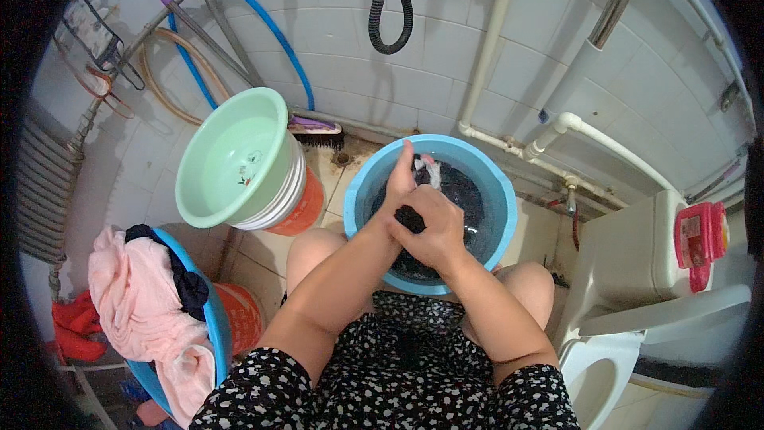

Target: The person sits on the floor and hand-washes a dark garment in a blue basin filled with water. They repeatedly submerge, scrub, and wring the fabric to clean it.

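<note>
My right hand is closed round a bunched black cloth, which shows between its thumb and my left wrist. My left hand is pressed against the right one. One digit of the left points up and away, while its other fingers are hidden behind the right hand. Both hands are over a round blue basin between my knees. Dark water or dark fabric fills the basin; I cannot tell which. A small white and pink piece shows there beyond my hands.
At left, a pale green basin sits on stacked white and orange buckets. Nearer, pink laundry overhangs a blue tub. A toilet stands at right. Pipes and a blue hose run along the tiled wall.
</note>
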Demonstrator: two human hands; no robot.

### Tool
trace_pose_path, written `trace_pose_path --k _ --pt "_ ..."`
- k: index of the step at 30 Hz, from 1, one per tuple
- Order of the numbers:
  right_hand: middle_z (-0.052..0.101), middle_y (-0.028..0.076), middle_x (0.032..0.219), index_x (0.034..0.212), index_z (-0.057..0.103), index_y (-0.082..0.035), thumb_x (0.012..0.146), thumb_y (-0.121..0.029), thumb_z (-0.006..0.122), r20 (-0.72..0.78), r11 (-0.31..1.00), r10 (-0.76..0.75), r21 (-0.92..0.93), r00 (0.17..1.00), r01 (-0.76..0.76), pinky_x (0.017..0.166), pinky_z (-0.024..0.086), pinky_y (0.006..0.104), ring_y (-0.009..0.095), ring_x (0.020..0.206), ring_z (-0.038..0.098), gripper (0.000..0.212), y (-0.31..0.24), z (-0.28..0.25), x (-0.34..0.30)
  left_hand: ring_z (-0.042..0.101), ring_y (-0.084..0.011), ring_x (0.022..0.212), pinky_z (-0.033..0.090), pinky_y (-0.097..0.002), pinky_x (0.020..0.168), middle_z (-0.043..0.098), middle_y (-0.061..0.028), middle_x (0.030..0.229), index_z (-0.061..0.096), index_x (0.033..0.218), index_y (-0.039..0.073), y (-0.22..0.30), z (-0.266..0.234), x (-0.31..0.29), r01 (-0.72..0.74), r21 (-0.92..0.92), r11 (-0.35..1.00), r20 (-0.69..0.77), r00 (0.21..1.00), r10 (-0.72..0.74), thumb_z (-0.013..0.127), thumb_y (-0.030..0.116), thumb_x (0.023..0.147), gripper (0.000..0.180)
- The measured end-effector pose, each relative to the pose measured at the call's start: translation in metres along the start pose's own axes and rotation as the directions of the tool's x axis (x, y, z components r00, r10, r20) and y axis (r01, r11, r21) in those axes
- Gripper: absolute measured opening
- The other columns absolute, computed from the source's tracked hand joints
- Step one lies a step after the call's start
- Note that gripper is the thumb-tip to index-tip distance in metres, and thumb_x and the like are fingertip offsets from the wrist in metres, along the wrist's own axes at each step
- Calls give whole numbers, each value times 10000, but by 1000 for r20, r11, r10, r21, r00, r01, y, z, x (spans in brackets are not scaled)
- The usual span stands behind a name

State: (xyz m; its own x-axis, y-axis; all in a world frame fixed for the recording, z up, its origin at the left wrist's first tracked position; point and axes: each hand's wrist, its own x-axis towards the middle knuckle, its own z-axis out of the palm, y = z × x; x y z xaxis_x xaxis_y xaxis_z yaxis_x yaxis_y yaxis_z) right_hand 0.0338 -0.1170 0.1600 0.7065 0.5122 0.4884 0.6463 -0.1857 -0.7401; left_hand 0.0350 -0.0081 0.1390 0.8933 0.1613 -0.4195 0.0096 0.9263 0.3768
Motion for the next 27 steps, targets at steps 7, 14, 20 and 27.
trace_pose_path --k 7,14,20,27 --pt "614 166 697 774 615 -17 738 -230 681 -136 984 156 106 978 -143 602 472 371 314 637 600 226 -35 -32 34 565 -138 725 464 -313 680 581 -6 776 567 773 122 -23 26 -29 -47 136 990 -200 977 73 496 276 860 191" --pt "608 109 723 816 604 -15 769 -187 654 -178 973 227 72 958 -217 627 457 320 197 663 580 185 -1 -20 37 564 -175 655 475 -314 670 572 -17 723 541 736 127 -19 25 -25 -95 114 989 -193 974 116 514 280 842 189" --pt "597 55 911 1025 578 -70 845 -209 581 -38 602 531 720 847 -345 769 441 297 170 861 556 228 42 -43 35 603 -286 927 454 -438 886 642 -115 997 601 936 77 9 33 -22 102 -41 994 -91 990 -106 508 361 859 308" --pt "491 110 1219 1378 322 -141 797 -177 692 368 602 502 501 783 -622 929 399 335 213 1092 491 690 6 -30 23 603 -265 921 464 -434 846 636 -99 1012 590 1033 67 13 11 5 15 62 998 -123 992 -7 412 484 922 467"
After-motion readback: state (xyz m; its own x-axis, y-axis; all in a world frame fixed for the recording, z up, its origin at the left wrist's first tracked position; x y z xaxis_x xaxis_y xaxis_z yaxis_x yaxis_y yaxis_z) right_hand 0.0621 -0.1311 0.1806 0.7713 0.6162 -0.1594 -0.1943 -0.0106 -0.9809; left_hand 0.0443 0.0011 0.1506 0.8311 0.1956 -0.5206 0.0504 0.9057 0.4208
